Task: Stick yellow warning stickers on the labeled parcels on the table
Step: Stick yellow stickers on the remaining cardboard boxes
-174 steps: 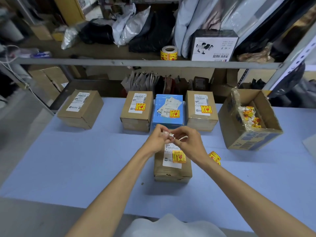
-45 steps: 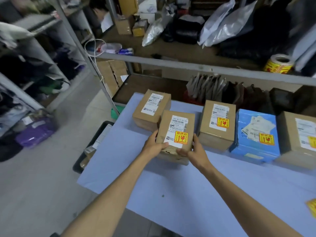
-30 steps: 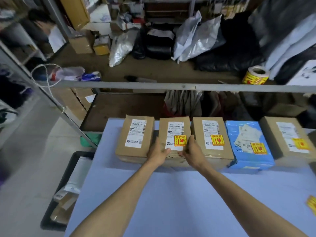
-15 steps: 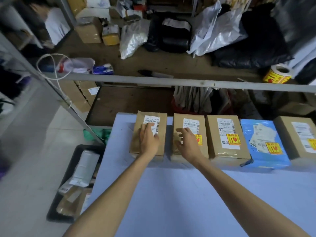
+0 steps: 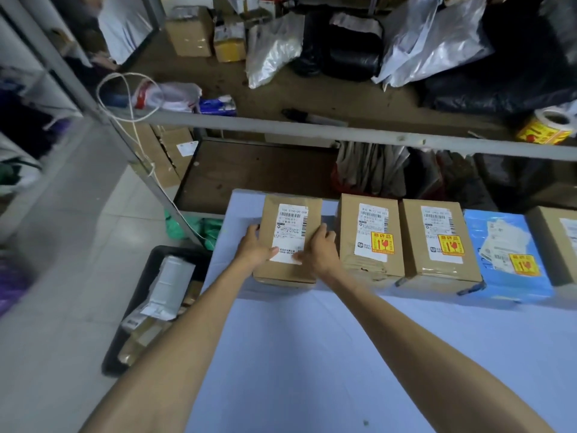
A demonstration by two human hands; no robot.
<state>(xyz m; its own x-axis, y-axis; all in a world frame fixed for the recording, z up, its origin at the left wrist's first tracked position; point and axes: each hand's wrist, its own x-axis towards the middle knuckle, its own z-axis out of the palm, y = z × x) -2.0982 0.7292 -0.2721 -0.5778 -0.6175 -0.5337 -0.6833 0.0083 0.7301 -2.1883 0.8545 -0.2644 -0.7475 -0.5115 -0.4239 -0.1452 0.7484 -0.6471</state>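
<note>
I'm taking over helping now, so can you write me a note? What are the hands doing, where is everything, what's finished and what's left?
Hands: the left hand and the right hand grip the leftmost parcel, one on each side.
Things: it sits at the far left of the table. In a row to its right are the second parcel, third parcel and blue parcel. The sticker roll is on the shelf behind.
Done: those three each carry a yellow sticker.
Left: the leftmost parcel has a label but no yellow sticker. The fifth parcel is cut off by the frame, so check it.
</note>
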